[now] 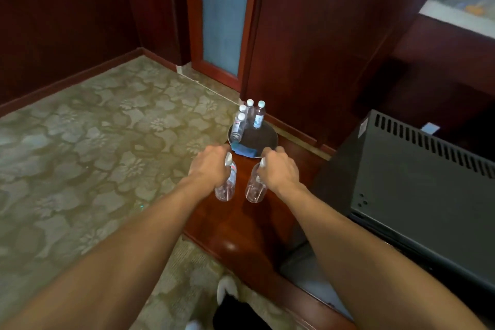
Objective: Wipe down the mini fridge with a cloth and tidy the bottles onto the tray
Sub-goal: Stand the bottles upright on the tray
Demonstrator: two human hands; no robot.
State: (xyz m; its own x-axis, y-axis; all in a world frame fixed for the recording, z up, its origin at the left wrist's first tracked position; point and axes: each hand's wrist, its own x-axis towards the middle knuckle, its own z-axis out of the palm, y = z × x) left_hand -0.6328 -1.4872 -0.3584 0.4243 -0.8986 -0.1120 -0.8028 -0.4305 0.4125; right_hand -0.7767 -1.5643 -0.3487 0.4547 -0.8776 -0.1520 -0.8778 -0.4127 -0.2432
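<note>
Head view: two small clear plastic water bottles are held upright over the reddish wooden counter [257, 225], just short of the round dark tray [269, 134], one in each of the hands. The left hand [210, 167] is curled round the neck of the left bottle [226, 185], and the right hand [280, 171] is wrapped the same way round the right bottle [255, 187]; both grips are taken from above, near the pale caps. Whether the bottle bases touch the counter cannot be told. Four more bottles [247, 118] with pale caps and light labels are gathered on the far-left part of the tray, and a folded blue cloth [245, 150] lies over the tray's near rim. The dark mini fridge [417, 185] stands to the right of the tray, its vented panel facing up. The bottles are judged to be light and thin-walled, likely to dent under a hard squeeze and to tip easily if set down off-centre; the stiffer neck below the cap is judged the surest place to hold. The clear walls look smooth, so a slip is possible. The open part of the tray, right of the grouped bottles, is judged the likeliest landing spot.
</note>
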